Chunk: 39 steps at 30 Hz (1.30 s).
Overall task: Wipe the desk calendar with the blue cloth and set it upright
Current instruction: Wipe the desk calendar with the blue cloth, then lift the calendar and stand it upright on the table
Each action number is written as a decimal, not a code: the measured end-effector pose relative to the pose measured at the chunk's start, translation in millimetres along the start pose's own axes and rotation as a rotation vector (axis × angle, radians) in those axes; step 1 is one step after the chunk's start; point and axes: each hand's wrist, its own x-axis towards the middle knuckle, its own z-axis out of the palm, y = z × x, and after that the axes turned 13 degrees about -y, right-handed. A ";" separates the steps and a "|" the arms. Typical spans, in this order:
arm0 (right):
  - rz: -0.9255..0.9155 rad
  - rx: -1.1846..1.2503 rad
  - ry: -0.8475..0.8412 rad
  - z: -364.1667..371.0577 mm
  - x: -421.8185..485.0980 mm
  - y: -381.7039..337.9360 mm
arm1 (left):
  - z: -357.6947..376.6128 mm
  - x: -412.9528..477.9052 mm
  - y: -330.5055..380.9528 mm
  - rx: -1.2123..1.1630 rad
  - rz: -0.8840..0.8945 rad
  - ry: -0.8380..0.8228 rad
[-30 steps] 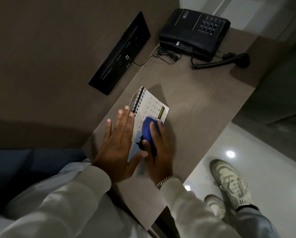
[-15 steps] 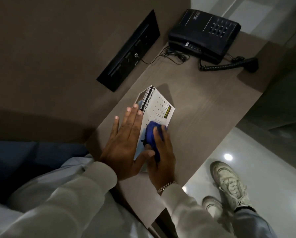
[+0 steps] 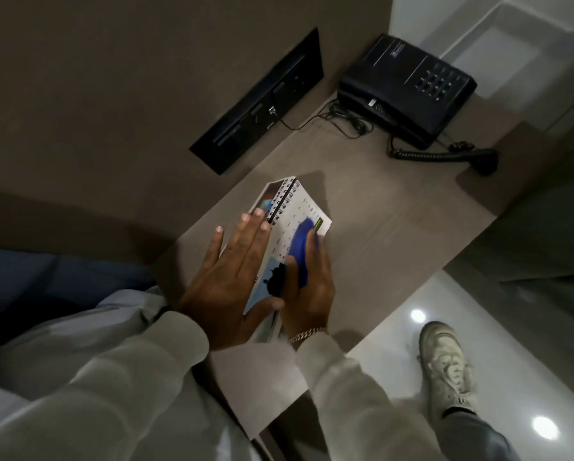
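Note:
The spiral-bound desk calendar point(image 3: 301, 207) stands tent-like on the wooden desk point(image 3: 395, 227), its white date page facing right. My left hand point(image 3: 232, 274) lies flat with spread fingers against the calendar's left side and spine, thumb hooked under its near edge. My right hand point(image 3: 307, 287) presses the bunched blue cloth point(image 3: 300, 251) onto the date page. The cloth's upper tip reaches a yellow-green mark near the page's right edge. Part of the page is hidden under my hands.
A black desk phone point(image 3: 408, 84) sits at the desk's far end, its coiled cord and handset point(image 3: 445, 156) lying beside it. A black socket panel point(image 3: 262, 104) is set into the wall on the left. The desk's right edge drops to a glossy floor where my shoe point(image 3: 445, 364) stands.
My right hand has slid the blue cloth up the date page toward its far right edge. My left hand keeps its flat hold on the calendar.

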 end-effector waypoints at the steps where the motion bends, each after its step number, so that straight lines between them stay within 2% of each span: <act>1: 0.002 0.043 -0.036 -2.7 -5.5 -0.1 | 0.3 0.2 0.5 -0.001 0.000 -0.002; 4: 0.092 0.088 -0.216 -24.2 -13.3 -1.7 | 0.6 0.4 1.4 0.005 -0.026 -0.018; 7: -0.009 -0.093 -0.374 -68.2 -12.1 -3.8 | -2.6 2.2 4.5 0.045 -0.090 -0.068; 11: -0.098 -0.462 -0.473 -145.5 17.3 -11.2 | -7.5 1.6 12.6 0.062 -0.154 -0.088; 14: -0.272 -0.851 -0.485 -195.8 51.0 -20.1 | -9.9 2.5 21.1 0.034 -0.202 -0.075; 16: -0.274 -1.080 -0.539 -216.4 77.7 -22.8 | -9.8 -1.0 27.5 -0.020 -0.250 -0.029; 19: -0.143 -1.462 -0.665 -231.4 109.0 -14.6 | -7.5 -14.7 42.8 -0.189 -0.418 0.130; 22: -0.084 -1.579 -0.743 -236.0 109.4 -9.3 | -4.5 -32.3 66.5 -0.412 -0.642 0.348; 25: -0.088 -1.501 -0.666 -225.5 102.3 -27.3 | 1.8 -48.2 89.6 -0.649 -0.875 0.546; 29: -0.281 -0.936 -0.579 -191.0 100.2 -78.5 | 11.3 -47.8 119.8 -0.969 -1.156 0.645; 32: -0.201 -0.718 -0.629 -155.7 108.4 -112.2 | 10.0 -37.0 128.2 -1.214 -1.359 0.656; 34: -0.135 -0.613 -0.663 -133.3 114.4 -126.1 | 5.3 -30.9 128.2 -1.389 -1.392 0.761; 37: -0.014 -0.427 -0.720 -114.0 115.1 -131.4 | -0.3 -26.6 123.7 -1.491 -1.398 0.829; 39: -0.001 -0.450 -0.731 -111.0 112.2 -126.6 | -2.0 -26.4 118.9 -1.580 -1.359 0.867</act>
